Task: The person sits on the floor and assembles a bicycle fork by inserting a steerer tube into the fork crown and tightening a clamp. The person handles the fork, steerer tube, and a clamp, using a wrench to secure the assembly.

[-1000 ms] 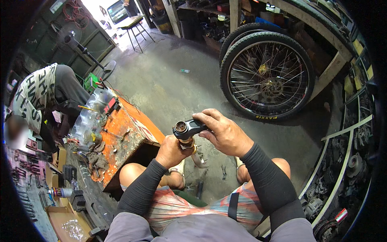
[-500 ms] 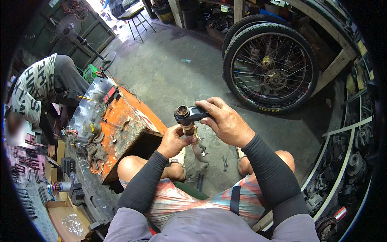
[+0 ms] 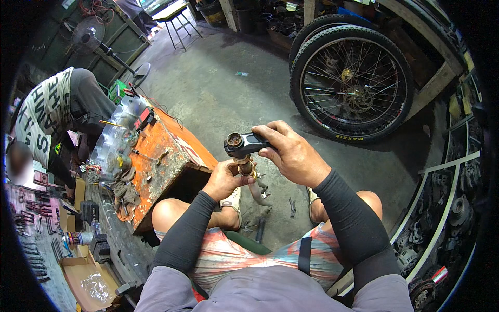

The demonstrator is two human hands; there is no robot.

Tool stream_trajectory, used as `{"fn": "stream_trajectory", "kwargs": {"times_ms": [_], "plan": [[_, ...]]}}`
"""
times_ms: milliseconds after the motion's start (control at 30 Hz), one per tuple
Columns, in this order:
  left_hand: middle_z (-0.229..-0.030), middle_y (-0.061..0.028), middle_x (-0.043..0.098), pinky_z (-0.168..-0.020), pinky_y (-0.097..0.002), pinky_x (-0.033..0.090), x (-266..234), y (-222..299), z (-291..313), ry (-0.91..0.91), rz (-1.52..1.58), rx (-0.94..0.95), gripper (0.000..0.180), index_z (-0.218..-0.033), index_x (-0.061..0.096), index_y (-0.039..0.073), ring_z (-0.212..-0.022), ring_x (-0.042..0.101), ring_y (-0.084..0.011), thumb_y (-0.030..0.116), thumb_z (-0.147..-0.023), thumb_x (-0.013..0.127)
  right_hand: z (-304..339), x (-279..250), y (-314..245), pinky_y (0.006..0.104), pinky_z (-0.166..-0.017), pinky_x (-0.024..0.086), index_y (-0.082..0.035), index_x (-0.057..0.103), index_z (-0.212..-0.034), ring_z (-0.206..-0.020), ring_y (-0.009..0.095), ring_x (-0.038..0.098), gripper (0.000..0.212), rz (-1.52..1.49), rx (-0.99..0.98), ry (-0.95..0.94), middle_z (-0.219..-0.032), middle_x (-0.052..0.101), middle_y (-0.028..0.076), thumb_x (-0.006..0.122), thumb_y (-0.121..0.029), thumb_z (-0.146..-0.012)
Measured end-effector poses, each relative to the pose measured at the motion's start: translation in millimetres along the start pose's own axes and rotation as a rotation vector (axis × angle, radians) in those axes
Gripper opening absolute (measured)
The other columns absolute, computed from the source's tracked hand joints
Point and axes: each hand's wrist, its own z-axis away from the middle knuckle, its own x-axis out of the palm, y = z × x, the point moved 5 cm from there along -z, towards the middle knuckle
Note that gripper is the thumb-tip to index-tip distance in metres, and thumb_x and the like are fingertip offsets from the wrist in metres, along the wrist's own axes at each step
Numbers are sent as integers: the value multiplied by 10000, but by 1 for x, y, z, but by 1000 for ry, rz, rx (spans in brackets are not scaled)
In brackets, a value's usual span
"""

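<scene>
Although the head view takes in the whole seated figure, several details remain uncertain: the lower end of the brass-coloured part (image 3: 244, 167) disappears inside the left hand (image 3: 224, 179), the right palm covers the rear of the black tool (image 3: 244, 143), and the fisheye rim darkens and bends everything at the edges. The small items scattered on the floor between the feet are too small to identify.

The left hand is closed around the brass-coloured part, fingers wrapped about its stem from below. The right hand (image 3: 291, 153) is closed over the black tool from the right, thumb along its upper side and fingers curled over the far edge.

The black tool is short and dark, with a round open head facing the camera at its left end; it sits directly on top of the brass-coloured part, touching it. Both are held in front of the chest, above the bare knees and the concrete floor (image 3: 234, 88).

To the left stands an orange workbench (image 3: 166, 156) littered with tools, with another person (image 3: 57, 114) bent beside it. Spoked bicycle wheels (image 3: 353, 83) lean at the upper right.
</scene>
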Motion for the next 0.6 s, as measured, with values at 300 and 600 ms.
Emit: {"fn": "stream_trajectory", "kwargs": {"times_ms": [300, 600], "plan": [[-1190, -57, 810, -1027, -349, 608, -3, -10, -4, -18, 120, -8, 443, -1314, 763, -3, -1107, 747, -149, 64, -909, 929, 0, -2, 0, 455, -953, 617, -71, 641, -1458, -1089, 397, 744, 453, 4, -11, 3, -1314, 656, 188, 767, -146, -1029], [-1320, -111, 788, -1093, -398, 615, -2, -13, -5, -17, 108, -17, 499, -1332, 740, -9, -1209, 747, -199, 26, -877, 940, 1, -2, 2, 453, -952, 618, -77, 636, -1463, -1090, 393, 746, 455, -3, 18, -10, -1310, 651, 181, 765, -149, -1032]]}}
